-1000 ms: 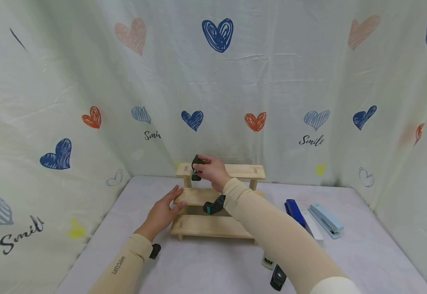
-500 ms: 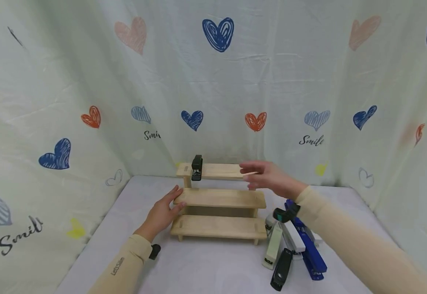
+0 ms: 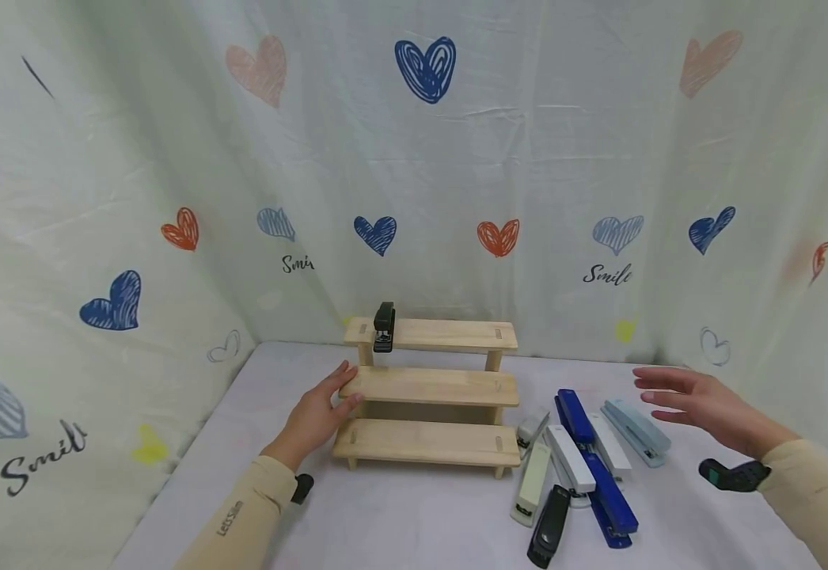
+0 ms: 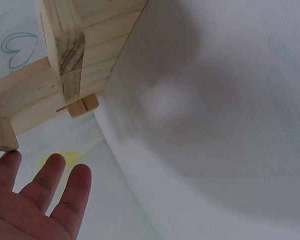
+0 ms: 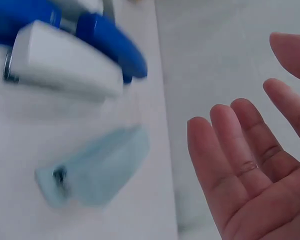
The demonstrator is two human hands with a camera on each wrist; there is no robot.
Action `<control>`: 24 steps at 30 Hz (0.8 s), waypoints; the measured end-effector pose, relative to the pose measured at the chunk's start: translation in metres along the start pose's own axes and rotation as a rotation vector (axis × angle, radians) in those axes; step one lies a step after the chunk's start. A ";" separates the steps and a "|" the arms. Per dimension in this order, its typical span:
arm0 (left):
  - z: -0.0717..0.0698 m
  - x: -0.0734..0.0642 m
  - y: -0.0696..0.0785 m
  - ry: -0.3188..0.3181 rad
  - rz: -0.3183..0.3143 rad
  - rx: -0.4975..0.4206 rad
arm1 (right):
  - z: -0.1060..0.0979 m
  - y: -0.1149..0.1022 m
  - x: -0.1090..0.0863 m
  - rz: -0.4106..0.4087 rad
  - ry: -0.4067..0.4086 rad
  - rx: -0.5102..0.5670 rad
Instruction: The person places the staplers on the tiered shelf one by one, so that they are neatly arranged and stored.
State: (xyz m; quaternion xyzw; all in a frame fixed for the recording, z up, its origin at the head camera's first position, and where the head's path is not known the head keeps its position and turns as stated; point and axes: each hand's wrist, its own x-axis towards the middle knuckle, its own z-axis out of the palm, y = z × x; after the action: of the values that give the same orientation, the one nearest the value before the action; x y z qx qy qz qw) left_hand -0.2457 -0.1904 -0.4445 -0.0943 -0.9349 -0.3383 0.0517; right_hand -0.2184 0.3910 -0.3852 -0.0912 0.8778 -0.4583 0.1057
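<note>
Right hand [image 3: 706, 405]: moved well right of wooden rack [image 3: 428, 386]; empty, fingers loosely extended
Left hand [image 3: 314, 416]: straight-fingered, touching rack's left end
Black stapler [image 3: 384, 327]: atop rack

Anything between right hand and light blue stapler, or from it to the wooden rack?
Right hand to light blue stapler: nothing visible. Toward the wooden rack: white stapler and blue stapler lie between; probably needs lifting over them.
</note>
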 end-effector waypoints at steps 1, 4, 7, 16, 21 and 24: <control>0.000 0.000 -0.001 0.001 -0.001 -0.002 | -0.004 0.007 -0.003 0.006 0.004 -0.016; 0.000 0.000 -0.002 -0.002 -0.002 -0.007 | -0.010 0.026 -0.009 0.040 0.002 -0.044; 0.001 0.000 -0.003 -0.007 -0.004 -0.012 | -0.011 0.040 -0.011 0.075 -0.021 -0.046; 0.002 0.000 -0.002 -0.001 0.004 -0.014 | 0.003 0.057 -0.003 0.182 -0.091 0.010; 0.001 0.000 -0.002 0.002 0.003 -0.013 | 0.007 0.061 0.002 0.244 -0.112 0.095; 0.001 0.000 -0.002 0.005 0.004 -0.013 | 0.008 0.064 0.004 0.278 -0.110 0.117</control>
State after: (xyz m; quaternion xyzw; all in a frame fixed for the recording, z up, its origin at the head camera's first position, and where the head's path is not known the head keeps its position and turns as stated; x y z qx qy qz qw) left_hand -0.2462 -0.1914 -0.4462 -0.0955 -0.9324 -0.3443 0.0540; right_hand -0.2237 0.4198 -0.4427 0.0124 0.8466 -0.4840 0.2213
